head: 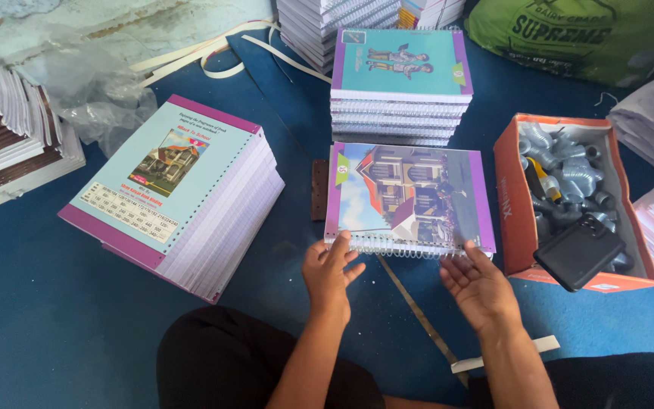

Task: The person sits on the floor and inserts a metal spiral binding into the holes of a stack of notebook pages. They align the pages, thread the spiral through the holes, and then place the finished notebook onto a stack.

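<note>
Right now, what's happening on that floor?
A person sits on the blue floor, both hands at the wire spine of a notebook. The left hand touches its near left corner; the right hand is open at the right end. Stacks of notebooks lie around, and a phone rests on an orange box.

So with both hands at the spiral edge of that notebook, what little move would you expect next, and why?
Probably a small press or roll along the wire spiral. The left hand has its fingertips on the notebook at the near left corner, the right hand is open at the right end, and the coil lies along the near edge between them. Neither hand grips anything.
</note>
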